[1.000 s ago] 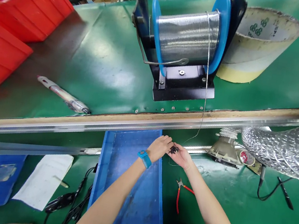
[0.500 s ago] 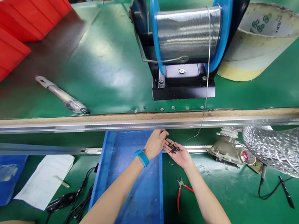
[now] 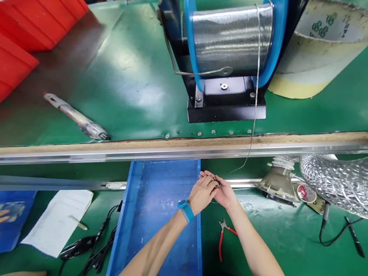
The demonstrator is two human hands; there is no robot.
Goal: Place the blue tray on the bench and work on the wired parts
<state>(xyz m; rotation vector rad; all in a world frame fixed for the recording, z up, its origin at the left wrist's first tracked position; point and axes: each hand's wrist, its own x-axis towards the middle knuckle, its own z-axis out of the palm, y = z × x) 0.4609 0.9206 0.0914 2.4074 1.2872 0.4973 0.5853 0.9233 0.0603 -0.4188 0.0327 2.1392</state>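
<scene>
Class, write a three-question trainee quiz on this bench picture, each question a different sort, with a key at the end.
1. True or false: the left hand and right hand meet above the right edge of the blue tray.
2. Which tool lies on the green mat right of that tray? A pliers, B hammer, C ruler.
3. Fill in: the wire spool has ____ flanges.

Key: 1 true. 2 A, the red-handled pliers. 3 blue.
</scene>
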